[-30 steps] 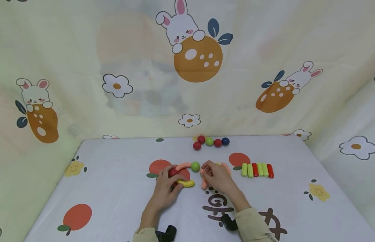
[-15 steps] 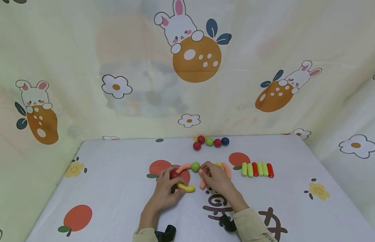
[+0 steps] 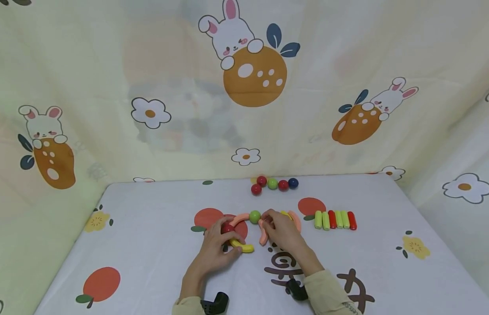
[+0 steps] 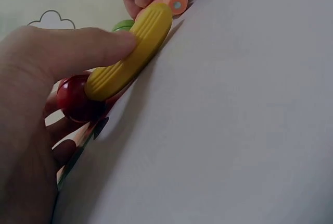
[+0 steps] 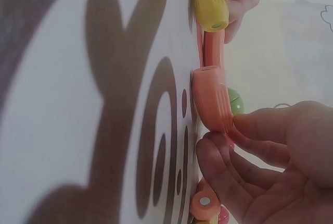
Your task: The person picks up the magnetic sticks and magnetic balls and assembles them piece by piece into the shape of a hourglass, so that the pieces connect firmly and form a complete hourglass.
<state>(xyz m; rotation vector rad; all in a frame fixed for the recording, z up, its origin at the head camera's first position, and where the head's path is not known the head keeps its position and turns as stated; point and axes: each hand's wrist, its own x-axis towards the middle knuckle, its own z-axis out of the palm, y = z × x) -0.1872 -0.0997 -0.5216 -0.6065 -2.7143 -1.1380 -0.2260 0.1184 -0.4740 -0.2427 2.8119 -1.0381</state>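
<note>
My left hand [image 3: 215,249] holds a glossy red ball [image 3: 227,227] and a curved yellow toy rod [image 3: 245,248] joined to it. In the left wrist view the thumb lies along the yellow rod [image 4: 132,52], and the fingers are behind the red ball [image 4: 78,99]. A curved salmon rod [image 3: 241,218] runs from near the red ball to a green ball [image 3: 255,216]. Just right of that, my right hand [image 3: 284,232] pinches the upper end of another curved salmon rod [image 5: 212,99] between thumb and fingers. Whether this rod touches the green ball is hidden by the fingers.
Several balls [image 3: 272,183], red, green and blue, sit at the table's back edge. Straight green and red rods [image 3: 335,220] lie in a row at the right. Behind my right hand lie another salmon rod [image 3: 295,221] and a yellow one [image 3: 285,214], partly hidden.
The yellow rod's free end has swung toward me, away from the green ball. The salmon rod in my right hand has shifted slightly left. Both hands stay nearly in place.
</note>
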